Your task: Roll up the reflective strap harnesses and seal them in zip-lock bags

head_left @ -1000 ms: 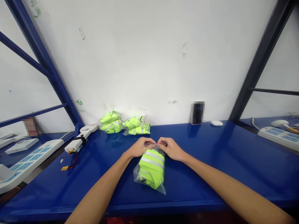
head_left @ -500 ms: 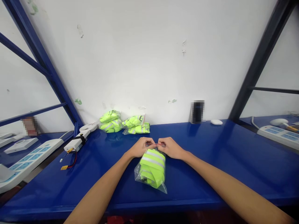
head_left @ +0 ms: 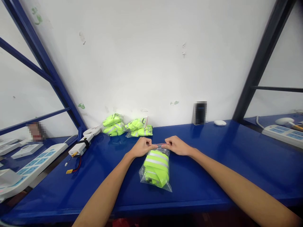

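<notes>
A clear zip bag lies on the blue table, its top edge with a red line turned away from me. Inside it is a folded neon-yellow strap or vest with silver reflective stripes. My left hand pinches the left part of the bag's top edge between thumb and fingers. My right hand pinches the same edge farther right. A short stretch of the red-lined edge shows between the two thumbs.
Several similar bagged yellow bundles lie against the wall. On the left are a white fan, a white battery box with wires and a power strip. A dark blurred object and a white case stand at the back right.
My hands have moved a little apart along the bag's top edge, so more of the edge shows between them. The view has shifted slightly.
</notes>
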Action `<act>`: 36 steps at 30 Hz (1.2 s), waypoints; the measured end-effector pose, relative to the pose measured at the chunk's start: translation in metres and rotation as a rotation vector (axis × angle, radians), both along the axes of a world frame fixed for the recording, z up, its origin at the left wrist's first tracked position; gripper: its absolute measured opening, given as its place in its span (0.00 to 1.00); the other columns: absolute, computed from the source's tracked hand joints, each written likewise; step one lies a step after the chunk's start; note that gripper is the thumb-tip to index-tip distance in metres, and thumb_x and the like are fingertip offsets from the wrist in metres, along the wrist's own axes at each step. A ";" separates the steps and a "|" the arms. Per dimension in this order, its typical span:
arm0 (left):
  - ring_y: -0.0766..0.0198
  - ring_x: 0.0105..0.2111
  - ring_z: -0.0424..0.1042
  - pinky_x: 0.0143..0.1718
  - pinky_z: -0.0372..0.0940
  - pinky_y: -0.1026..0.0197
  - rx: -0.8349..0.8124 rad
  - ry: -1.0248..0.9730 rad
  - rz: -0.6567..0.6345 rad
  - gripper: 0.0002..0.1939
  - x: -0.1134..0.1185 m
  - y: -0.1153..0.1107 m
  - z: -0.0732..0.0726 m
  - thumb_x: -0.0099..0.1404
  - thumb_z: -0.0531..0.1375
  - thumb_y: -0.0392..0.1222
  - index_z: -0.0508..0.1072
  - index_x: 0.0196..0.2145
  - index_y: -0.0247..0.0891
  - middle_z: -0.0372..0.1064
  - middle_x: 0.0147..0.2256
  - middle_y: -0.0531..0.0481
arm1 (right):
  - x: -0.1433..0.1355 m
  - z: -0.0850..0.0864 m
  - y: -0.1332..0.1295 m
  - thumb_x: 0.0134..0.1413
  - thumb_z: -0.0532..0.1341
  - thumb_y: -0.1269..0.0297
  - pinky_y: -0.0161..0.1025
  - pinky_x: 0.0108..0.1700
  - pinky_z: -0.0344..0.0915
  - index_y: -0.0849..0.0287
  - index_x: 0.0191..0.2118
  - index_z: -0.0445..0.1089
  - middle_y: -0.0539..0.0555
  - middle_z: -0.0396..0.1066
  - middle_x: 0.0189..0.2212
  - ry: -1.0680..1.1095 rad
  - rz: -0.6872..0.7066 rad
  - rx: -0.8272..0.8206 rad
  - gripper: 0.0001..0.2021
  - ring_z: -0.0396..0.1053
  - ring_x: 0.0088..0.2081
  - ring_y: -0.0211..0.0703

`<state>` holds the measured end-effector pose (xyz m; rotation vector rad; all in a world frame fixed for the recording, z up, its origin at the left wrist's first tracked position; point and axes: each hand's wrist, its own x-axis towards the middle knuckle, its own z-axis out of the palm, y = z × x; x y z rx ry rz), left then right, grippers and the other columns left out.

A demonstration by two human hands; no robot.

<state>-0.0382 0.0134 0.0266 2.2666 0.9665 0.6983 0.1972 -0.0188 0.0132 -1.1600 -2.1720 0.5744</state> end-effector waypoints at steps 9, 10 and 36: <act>0.72 0.20 0.41 0.21 0.38 0.65 0.007 -0.002 0.063 0.30 -0.007 0.009 -0.012 0.57 0.58 0.63 0.51 0.15 0.38 0.40 0.17 0.59 | 0.005 -0.003 0.002 0.55 0.56 0.44 0.33 0.23 0.41 0.57 0.20 0.47 0.43 0.44 0.18 0.052 0.030 -0.123 0.26 0.43 0.21 0.31; 0.72 0.20 0.41 0.21 0.38 0.65 0.002 -0.002 0.072 0.31 -0.007 0.009 -0.013 0.56 0.59 0.63 0.50 0.15 0.38 0.40 0.17 0.59 | 0.005 -0.003 0.001 0.55 0.56 0.44 0.33 0.23 0.42 0.58 0.20 0.48 0.43 0.44 0.18 0.054 0.038 -0.131 0.25 0.43 0.21 0.31; 0.66 0.25 0.68 0.30 0.62 0.63 -0.098 -0.314 0.157 0.22 -0.007 0.027 -0.022 0.65 0.52 0.56 0.74 0.34 0.33 0.72 0.31 0.46 | -0.014 0.026 -0.030 0.55 0.57 0.52 0.31 0.23 0.56 0.61 0.22 0.67 0.47 0.64 0.12 0.006 0.199 -0.486 0.19 0.59 0.16 0.33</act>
